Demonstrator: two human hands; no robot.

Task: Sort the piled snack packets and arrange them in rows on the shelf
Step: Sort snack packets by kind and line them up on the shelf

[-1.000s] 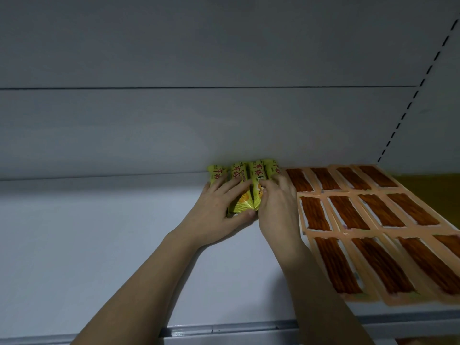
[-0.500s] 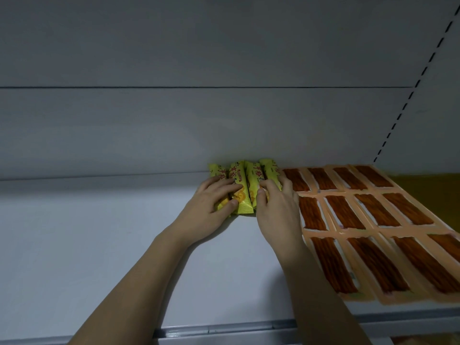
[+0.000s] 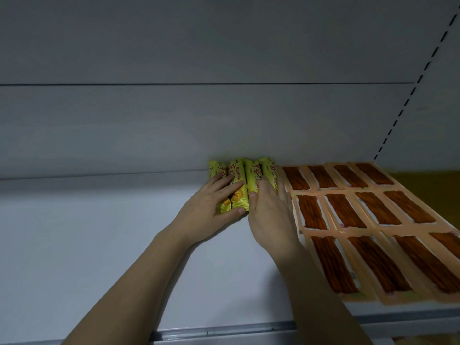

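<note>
Yellow packets [image 3: 242,181] sit side by side at the back of the shelf [image 3: 87,245], left hand [image 3: 211,207] and right hand [image 3: 270,210] pressing them flat-fingered, beside rows of orange packets [image 3: 368,220].

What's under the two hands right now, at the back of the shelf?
Four yellow packets lie side by side against the back wall. The left hand and right hand rest flat on them, covering their near ends, so anything beneath the palms is hidden.
</note>
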